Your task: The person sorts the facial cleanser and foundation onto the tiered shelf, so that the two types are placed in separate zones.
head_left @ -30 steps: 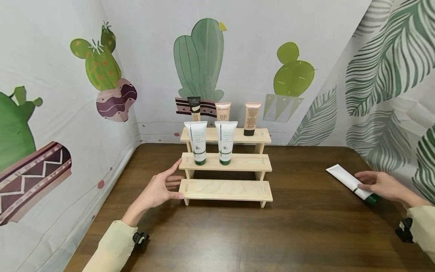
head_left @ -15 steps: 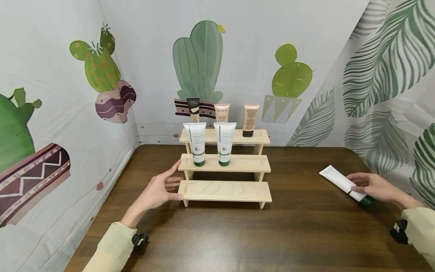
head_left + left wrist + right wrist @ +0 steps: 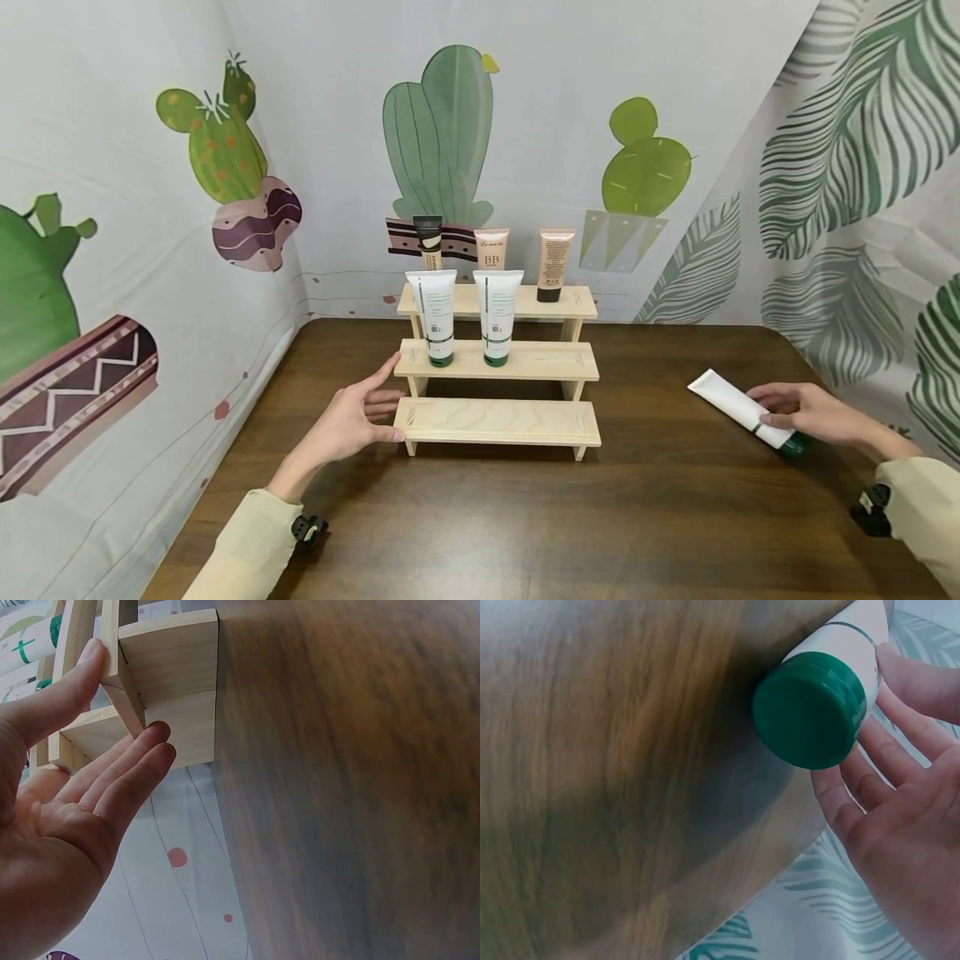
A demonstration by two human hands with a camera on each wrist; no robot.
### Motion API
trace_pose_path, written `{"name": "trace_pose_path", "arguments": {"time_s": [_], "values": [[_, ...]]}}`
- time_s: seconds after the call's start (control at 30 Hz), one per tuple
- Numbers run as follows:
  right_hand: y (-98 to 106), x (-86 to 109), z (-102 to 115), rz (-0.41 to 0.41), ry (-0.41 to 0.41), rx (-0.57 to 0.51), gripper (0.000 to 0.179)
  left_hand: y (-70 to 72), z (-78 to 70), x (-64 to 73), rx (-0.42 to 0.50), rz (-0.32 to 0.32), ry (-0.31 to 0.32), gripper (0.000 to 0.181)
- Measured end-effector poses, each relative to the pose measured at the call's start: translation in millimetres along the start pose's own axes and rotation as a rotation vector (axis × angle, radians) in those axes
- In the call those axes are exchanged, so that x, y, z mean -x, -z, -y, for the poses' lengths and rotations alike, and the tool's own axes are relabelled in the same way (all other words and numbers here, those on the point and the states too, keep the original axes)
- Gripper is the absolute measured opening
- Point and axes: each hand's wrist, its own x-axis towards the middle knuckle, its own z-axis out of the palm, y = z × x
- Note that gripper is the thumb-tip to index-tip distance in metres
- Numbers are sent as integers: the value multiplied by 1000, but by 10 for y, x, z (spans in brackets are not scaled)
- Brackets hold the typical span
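Observation:
My left hand (image 3: 347, 421) rests its fairly straight fingers against the left end of a three-step pale wooden display stand (image 3: 498, 417). In the left wrist view, the thumb touches a step's edge and other fingers lie at the stand's side (image 3: 176, 697). At the right, my right hand (image 3: 821, 415) holds a white squeeze tube (image 3: 727, 400) between thumb and fingers, low over the table. The tube slants, crimped end toward the stand; its green cap (image 3: 810, 712) faces the right wrist camera. Two similar white tubes (image 3: 438, 312) stand cap-down on the middle step.
On the top step stand a black-topped tube (image 3: 429, 237), a beige BB tube (image 3: 491, 247) and another beige tube (image 3: 555, 258). The white tubes partly hide the first two. Brown wooden table (image 3: 480, 525); printed cloth (image 3: 547, 100) hangs behind and at the sides.
My right hand has carried the white tube leftward, a little closer to the stand. The left hand and the stand have stayed in place.

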Motion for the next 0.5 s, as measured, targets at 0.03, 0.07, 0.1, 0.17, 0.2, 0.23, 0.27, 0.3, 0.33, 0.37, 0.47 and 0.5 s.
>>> {"name": "trace_pose_path", "arguments": {"time_s": [0.03,0.07,0.1,0.17,0.2,0.23,0.27,0.3,0.33,0.37,0.47,0.5], "values": [[-12,-6,4,0,4,-8,42,0,3,0,-2,1,1,120],[-24,-13,12,-1,9,-14,41,0,3,-2,-1,2,0,121],[-34,-20,28,6,3,-19,42,1,4,-3,-1,4,-2,121],[-50,-44,64,27,-14,-25,43,1,4,-5,-2,5,-4,121],[-57,-56,85,35,-26,-30,44,0,3,-6,-4,6,-4,121],[-61,-69,103,49,-34,-35,45,-2,3,-7,-6,5,-3,121],[-62,-80,119,64,-41,-40,46,-3,3,-9,-4,4,-1,121],[-63,-90,132,76,-46,-45,46,-3,3,-10,-4,2,1,121],[-64,-100,139,88,-46,-52,47,-5,1,-12,-3,0,3,122],[-64,-107,145,99,-43,-59,47,-4,2,-12,-4,-1,-1,122],[-64,-129,153,126,-39,-67,49,-4,7,-12,4,-5,0,122],[-63,-134,154,135,-37,-68,49,-4,9,-11,5,-6,1,122]]}}
